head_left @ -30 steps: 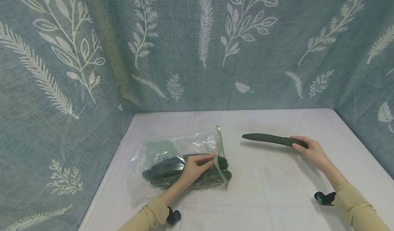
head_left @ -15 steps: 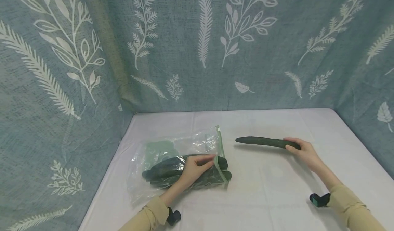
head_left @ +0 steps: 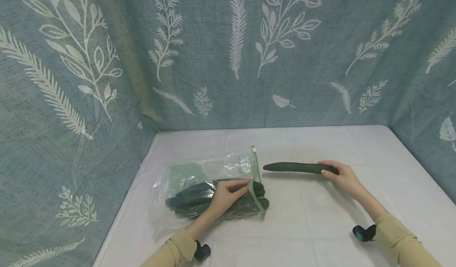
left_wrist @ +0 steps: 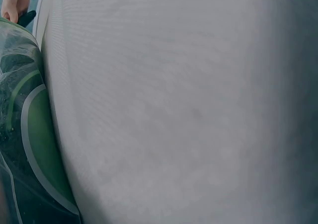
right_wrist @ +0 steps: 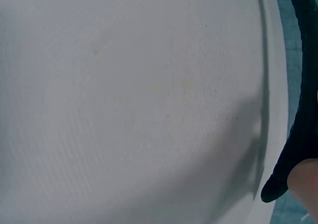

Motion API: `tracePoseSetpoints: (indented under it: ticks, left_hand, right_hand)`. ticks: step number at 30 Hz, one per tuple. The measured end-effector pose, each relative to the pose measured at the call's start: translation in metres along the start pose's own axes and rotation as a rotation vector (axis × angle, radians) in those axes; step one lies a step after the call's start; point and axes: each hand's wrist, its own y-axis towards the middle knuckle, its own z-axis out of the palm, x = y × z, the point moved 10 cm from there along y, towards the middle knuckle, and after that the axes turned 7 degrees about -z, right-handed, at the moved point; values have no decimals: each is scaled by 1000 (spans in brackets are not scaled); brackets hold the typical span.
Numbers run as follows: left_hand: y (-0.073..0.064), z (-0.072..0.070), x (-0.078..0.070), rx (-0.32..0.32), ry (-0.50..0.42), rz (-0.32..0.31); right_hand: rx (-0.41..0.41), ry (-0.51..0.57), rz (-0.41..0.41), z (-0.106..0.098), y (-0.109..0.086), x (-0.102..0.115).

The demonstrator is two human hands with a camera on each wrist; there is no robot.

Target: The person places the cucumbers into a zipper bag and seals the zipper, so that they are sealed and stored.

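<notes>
In the head view a clear zip bag (head_left: 228,164) with a green zip edge lies on its side, its mouth facing right. Several dark green cucumbers (head_left: 192,195) are inside, their ends showing at the mouth. My left hand (head_left: 226,195) pinches the bag's green edge between thumb and fingers. My right hand (head_left: 345,178) grips one more cucumber (head_left: 295,167) by its right end, above the table, its tip just right of the bag's mouth. The right wrist view shows that cucumber (right_wrist: 303,95) with a fingertip on it; the left wrist view shows part of the bag (left_wrist: 47,144).
A white cloth covers the table (head_left: 303,227). A blue-green curtain (head_left: 213,53) with white leaf prints hangs behind it and along both sides. Dark wrist devices, such as the one at the right wrist (head_left: 364,233), sit below each sleeve.
My right hand has moved left and slightly nearer with the cucumber, bringing its tip close to the bag's mouth. The left hand and the bag have stayed in place.
</notes>
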Motion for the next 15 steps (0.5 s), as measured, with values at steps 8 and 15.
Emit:
tracePoseSetpoints:
  ticks: [8, 15]
  left_hand:
    - [0, 0, -2, 3, 5, 10]
    - [0, 1, -1, 4, 0, 6]
  right_hand:
    - [-1, -1, -8, 8, 3, 5]
    - [4, 4, -13, 16, 5, 9]
